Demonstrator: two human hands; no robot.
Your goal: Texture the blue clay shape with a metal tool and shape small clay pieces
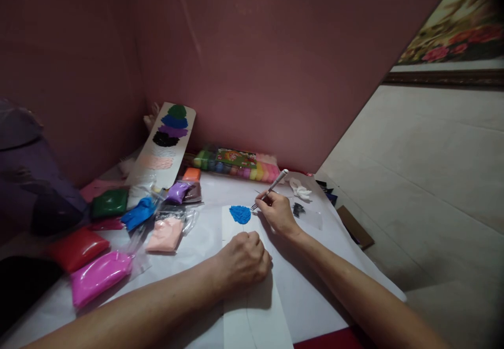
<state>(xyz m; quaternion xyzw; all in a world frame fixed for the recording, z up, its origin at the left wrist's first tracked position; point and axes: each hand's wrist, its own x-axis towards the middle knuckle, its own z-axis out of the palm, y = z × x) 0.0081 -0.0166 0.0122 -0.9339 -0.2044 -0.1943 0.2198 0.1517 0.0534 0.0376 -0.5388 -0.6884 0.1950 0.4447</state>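
Observation:
A long white card (261, 320) lies on the table with a thin line drawn down it. Near its far end sits a rounded patch of textured blue clay (240, 214). My right hand (277, 213) pinches a small fork (277, 179), its tines pointing down just right of the blue patch; whether they touch it I cannot tell. My left hand (246, 258) rests on the card below the patch, fingers curled into a fist. Anything inside that fist is hidden.
Bags of pink (103, 277), red (81, 247), peach (165, 233) and blue clay (138, 211) lie left. A finished-looking card (151, 147) with coloured patches leans behind them. A multicoloured clay pack (236, 162) lies at the back; white scraps (300, 189) and black clay (298, 210) lie right.

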